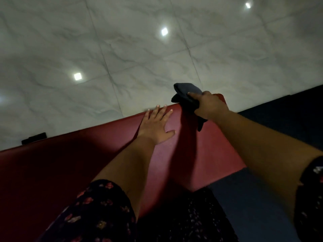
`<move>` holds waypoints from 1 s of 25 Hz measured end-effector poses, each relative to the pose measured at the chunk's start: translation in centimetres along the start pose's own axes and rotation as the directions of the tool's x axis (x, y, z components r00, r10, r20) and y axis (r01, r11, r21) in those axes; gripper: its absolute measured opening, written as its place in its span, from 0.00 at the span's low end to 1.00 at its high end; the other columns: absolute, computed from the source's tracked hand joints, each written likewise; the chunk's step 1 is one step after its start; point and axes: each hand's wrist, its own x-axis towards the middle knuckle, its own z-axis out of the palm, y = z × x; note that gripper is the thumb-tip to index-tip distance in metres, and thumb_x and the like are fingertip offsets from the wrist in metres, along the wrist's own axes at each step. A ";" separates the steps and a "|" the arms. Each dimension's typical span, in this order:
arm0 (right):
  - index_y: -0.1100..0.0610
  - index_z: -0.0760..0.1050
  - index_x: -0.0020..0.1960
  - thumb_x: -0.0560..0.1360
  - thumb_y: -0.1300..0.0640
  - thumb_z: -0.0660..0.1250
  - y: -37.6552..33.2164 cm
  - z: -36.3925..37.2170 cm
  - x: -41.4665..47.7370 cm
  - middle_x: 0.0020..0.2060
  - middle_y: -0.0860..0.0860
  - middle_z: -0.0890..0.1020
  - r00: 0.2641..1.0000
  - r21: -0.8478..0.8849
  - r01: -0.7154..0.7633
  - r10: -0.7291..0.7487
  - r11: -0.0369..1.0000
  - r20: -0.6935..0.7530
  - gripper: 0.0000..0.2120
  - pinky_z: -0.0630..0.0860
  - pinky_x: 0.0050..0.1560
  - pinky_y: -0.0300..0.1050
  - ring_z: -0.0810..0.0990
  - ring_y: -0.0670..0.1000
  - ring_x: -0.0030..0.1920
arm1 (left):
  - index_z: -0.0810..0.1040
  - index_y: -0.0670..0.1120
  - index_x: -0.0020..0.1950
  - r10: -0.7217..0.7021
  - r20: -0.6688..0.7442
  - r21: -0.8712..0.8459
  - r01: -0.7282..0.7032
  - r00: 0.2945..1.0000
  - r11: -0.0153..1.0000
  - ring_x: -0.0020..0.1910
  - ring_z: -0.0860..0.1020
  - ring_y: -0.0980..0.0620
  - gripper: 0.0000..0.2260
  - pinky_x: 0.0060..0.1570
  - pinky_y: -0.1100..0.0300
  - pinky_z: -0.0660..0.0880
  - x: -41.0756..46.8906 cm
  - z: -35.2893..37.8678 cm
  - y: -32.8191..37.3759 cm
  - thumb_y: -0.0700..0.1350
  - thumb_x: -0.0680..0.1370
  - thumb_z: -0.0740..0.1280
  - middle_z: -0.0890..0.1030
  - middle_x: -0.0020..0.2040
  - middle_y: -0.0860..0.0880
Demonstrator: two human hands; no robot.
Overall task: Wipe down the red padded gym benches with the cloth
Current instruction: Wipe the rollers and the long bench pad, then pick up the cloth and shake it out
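Note:
A red padded bench runs across the lower half of the view, from the left edge up to a far corner at the right. My left hand lies flat on the pad near its far edge, fingers spread and straight. My right hand grips a dark blue-grey cloth at the bench's far right corner. Part of the cloth bunches beyond my fingers over the edge, and a tail hangs down under my wrist onto the pad.
Beyond the bench lies a glossy white marble-tile floor with reflected ceiling lights. A small black object sits on the floor by the bench's far edge at left. Dark blue matting lies to the right of the bench.

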 end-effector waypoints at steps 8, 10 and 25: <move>0.45 0.60 0.76 0.74 0.58 0.68 -4.5 0.0 -6.8 0.67 0.57 0.65 0.980 -0.043 -0.166 0.160 0.985 -0.118 0.34 0.73 0.48 0.51 0.70 0.62 0.62 | 0.52 0.53 0.81 0.106 -0.077 -0.001 -0.106 0.991 0.994 0.72 0.65 0.45 0.35 0.66 0.48 0.69 -6.1 -5.0 -3.6 0.62 0.79 0.60 0.60 0.78 0.48; 0.50 0.66 0.72 0.72 0.58 0.70 -5.9 -1.8 -8.4 0.63 0.57 0.66 0.975 -0.037 -0.168 0.160 0.985 -0.155 0.29 0.71 0.44 0.49 0.73 0.61 0.57 | 0.53 0.54 0.80 0.060 -0.118 -0.017 -0.063 0.991 0.998 0.70 0.67 0.45 0.34 0.62 0.48 0.71 -8.0 -7.6 -4.9 0.62 0.78 0.61 0.62 0.77 0.50; 0.51 0.69 0.54 0.67 0.51 0.74 -16.7 -16.4 -29.2 0.45 0.51 0.73 0.916 -0.028 -0.121 0.101 0.992 -0.388 0.20 0.76 0.44 0.49 0.76 0.54 0.46 | 0.62 0.58 0.77 0.002 -0.237 0.021 0.003 0.971 1.000 0.71 0.68 0.51 0.31 0.63 0.50 0.71 -27.5 -25.2 -10.4 0.65 0.76 0.64 0.61 0.77 0.55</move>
